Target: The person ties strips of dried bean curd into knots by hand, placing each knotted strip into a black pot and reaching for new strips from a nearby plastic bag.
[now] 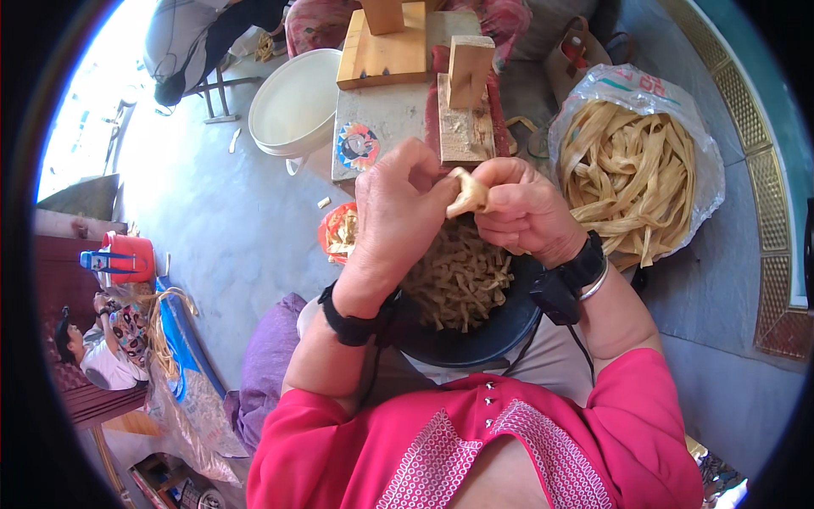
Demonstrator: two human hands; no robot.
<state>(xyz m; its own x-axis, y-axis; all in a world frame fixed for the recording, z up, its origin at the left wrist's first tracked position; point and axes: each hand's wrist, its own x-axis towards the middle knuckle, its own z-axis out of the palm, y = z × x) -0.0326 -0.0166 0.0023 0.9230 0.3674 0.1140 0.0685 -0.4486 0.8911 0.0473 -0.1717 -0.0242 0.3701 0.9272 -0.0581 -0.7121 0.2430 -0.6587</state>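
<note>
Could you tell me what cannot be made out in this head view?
- Knot: mostly wrapped by the fingers of the left hand and right hand; its shape is unclear.
- Bowl: far rim hidden behind both hands.
- Bag: how deep the strips go is hidden.
- Wooden block: cut off by the top edge.
- Person at lower left: too small and distorted by the fisheye rim.
</note>
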